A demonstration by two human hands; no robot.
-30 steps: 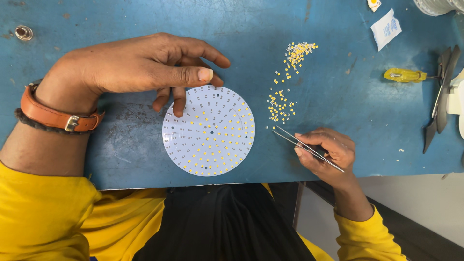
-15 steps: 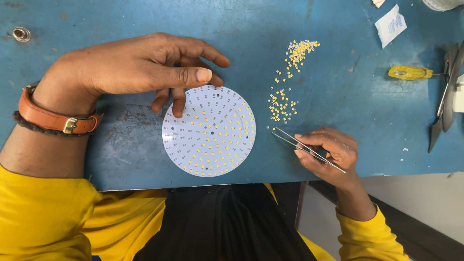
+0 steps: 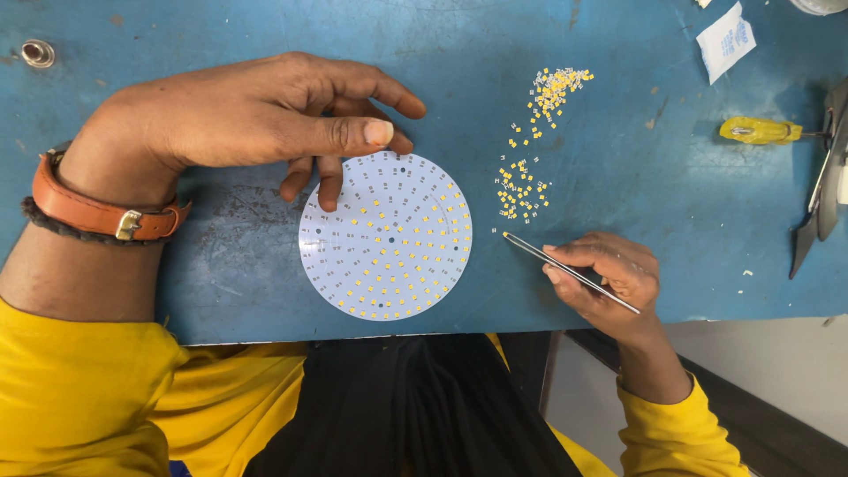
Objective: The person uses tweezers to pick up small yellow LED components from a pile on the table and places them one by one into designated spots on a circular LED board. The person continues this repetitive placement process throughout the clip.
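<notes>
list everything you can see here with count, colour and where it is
round board: one, white with small yellow chips, centre of table near front edge
loose chips: many, yellow and white, scattered right of the board
tweezers: one, silver, in the right hand, tip beside the chips
packet: one, white, top right
yellow-handled tool: one, right side
metal stud: one, silver, top left
table: one, worn blue
left hand: orange strap on wrist, fingertips on the board's upper edge
right hand: grips the tweezers
</notes>
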